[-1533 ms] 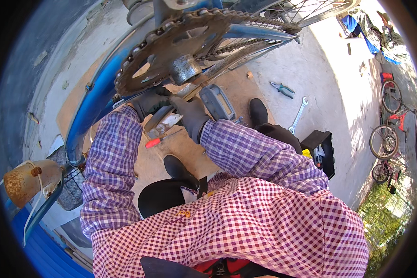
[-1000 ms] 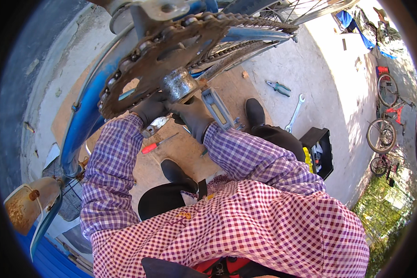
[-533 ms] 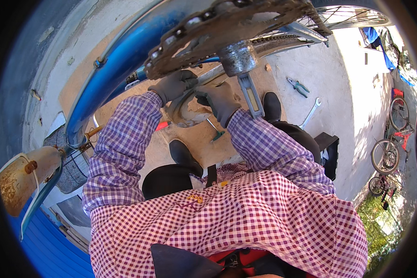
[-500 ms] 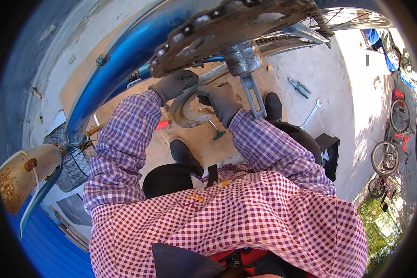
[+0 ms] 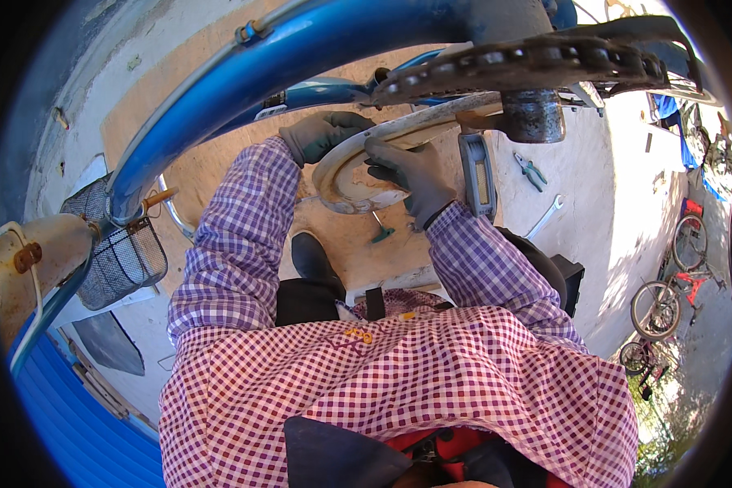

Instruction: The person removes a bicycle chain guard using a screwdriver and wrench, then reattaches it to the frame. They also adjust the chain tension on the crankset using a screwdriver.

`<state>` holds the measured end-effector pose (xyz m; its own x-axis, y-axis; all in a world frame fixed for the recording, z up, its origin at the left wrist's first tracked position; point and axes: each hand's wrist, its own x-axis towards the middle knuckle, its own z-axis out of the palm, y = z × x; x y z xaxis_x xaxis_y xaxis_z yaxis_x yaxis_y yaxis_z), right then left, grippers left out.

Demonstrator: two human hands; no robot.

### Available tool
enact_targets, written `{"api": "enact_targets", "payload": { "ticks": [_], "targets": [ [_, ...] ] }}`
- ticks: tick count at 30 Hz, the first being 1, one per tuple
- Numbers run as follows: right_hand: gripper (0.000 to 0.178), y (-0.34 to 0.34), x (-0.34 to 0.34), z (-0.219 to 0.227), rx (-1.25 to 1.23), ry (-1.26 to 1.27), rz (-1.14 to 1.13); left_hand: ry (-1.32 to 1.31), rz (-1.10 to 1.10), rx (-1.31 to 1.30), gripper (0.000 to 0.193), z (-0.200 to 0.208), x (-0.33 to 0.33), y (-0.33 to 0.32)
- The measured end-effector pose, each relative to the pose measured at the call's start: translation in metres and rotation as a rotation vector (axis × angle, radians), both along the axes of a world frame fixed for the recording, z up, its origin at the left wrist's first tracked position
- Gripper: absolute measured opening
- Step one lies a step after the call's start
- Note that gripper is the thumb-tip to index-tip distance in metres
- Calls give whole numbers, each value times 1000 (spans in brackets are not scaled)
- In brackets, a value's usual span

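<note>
A worn, cream-coloured chain guard (image 5: 330, 176) with rust stains and a curved end is between my hands, below the blue bicycle frame. My left hand (image 5: 324, 137), in a grey glove, grips its far left edge, with the fingertips partly hidden. Also gloved, my right hand (image 5: 419, 180) has its fingers closed on the guard's inner rim. Above and to the right are the dark, greasy chainring (image 5: 529, 67) and the rusty crank end (image 5: 533, 118). A pedal (image 5: 478, 175) hangs just right of my right hand.
Pliers (image 5: 531, 171) and a wrench (image 5: 544, 217) lie on the floor at right. A green-handled tool (image 5: 381, 233) rests between my feet. At left is a wire basket (image 5: 118, 260) beside the blue frame tube (image 5: 244, 69). More bicycles (image 5: 657, 309) stand far right.
The chain guard appears raised and turned, showing more of its length. My right hand has shifted right along with it. In the view, the chainring and pedal sit farther right.
</note>
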<state>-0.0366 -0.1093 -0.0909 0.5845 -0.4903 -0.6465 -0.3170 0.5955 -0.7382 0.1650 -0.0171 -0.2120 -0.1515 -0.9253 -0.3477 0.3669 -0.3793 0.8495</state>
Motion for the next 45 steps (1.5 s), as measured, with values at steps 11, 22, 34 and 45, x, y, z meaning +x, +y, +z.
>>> {"api": "enact_targets", "payload": {
  "ticks": [11,22,34,45],
  "targets": [
    [45,0,1,17,-10,49,102,69,173,-18,38,4,-18,11],
    [46,-2,0,23,16,34,77,-166,59,-270,40,-4,-21,8],
    [44,0,4,27,4,43,86,354,262,-61,37,2,-25,11],
    [38,-2,6,28,33,71,91,-115,151,-267,34,13,-22,5]
  ]
}}
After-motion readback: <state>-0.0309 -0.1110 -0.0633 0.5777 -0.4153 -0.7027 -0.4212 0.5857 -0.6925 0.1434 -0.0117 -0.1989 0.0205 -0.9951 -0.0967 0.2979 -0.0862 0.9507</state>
